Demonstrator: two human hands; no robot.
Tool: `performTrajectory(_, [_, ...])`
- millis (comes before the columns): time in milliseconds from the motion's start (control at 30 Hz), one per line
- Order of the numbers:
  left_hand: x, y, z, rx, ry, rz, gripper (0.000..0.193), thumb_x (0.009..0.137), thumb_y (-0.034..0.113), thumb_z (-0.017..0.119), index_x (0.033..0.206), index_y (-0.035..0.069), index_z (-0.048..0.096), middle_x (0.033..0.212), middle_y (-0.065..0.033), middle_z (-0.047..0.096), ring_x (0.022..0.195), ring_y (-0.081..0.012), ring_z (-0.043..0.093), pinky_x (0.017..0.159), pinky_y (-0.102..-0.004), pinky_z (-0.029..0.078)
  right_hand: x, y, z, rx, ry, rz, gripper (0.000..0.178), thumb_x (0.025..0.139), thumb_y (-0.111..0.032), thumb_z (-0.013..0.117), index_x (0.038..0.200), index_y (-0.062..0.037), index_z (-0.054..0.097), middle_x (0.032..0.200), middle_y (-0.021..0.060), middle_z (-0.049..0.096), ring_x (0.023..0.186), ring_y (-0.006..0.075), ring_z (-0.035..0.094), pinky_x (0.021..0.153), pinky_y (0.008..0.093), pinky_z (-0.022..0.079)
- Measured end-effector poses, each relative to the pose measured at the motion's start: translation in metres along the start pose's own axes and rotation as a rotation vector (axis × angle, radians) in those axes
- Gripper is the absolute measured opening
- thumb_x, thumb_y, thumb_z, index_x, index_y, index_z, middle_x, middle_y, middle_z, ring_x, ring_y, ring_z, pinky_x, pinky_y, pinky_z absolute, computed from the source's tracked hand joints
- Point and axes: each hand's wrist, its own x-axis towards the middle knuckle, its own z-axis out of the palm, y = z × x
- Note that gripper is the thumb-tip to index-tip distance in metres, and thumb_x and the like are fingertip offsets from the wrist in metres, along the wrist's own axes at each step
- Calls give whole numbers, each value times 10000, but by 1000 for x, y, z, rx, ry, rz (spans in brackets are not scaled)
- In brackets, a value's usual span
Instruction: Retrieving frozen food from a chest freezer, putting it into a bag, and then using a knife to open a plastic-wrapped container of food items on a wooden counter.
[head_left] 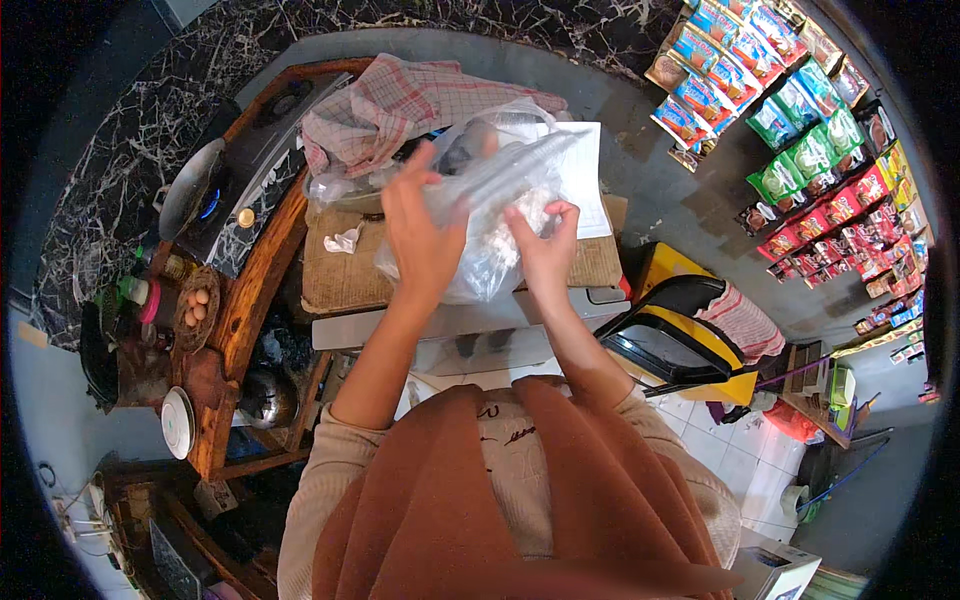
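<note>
From my head, my right hand (548,245) is clamped by thumb and fingers on a clear plastic bag (484,275) with white stuff (510,228) inside. My left hand (425,235), blurred, has its thumb and fingers apart at the bag's left side. The bag lies over brown cardboard (345,272), in front of a printed white sheet (584,185). Lettered packets (806,157), blue, green and red, hang at the right. At the left, a small basket (190,338) holds brown eggs (198,303).
</note>
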Motion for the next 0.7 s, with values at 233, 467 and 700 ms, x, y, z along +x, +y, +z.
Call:
performTrajectory(233, [5, -6, -4, 23, 162, 614, 305, 718, -50, 665, 971, 104, 592, 1182, -98, 528, 886, -238, 599, 759, -333, 507, -8, 11, 10, 406, 59, 25, 184, 928, -198, 530, 835, -53, 467, 796, 0, 472, 759, 80, 419, 688, 241, 372])
performTrajectory(467, [7, 14, -22, 349, -528, 363, 348, 689, 123, 650, 1032, 160, 604, 1161, -12, 559, 1025, -220, 550, 955, -450, 400, -19, 17, 22, 625, 290, 30, 133, 963, -161, 426, 909, -40, 442, 814, -3, 391, 768, 85, 350, 710, 244, 340])
performTrajectory(700, [2, 28, -31, 356, -575, 229, 488, 662, 239, 693, 1122, 164, 546, 1197, -29, 559, 1170, -249, 474, 1041, -627, 157, -27, -1, 25, 804, 117, 12, 273, 802, 62, 351, 1057, -34, 374, 1147, 167, 452, 1019, 179, 450, 917, 303, 351])
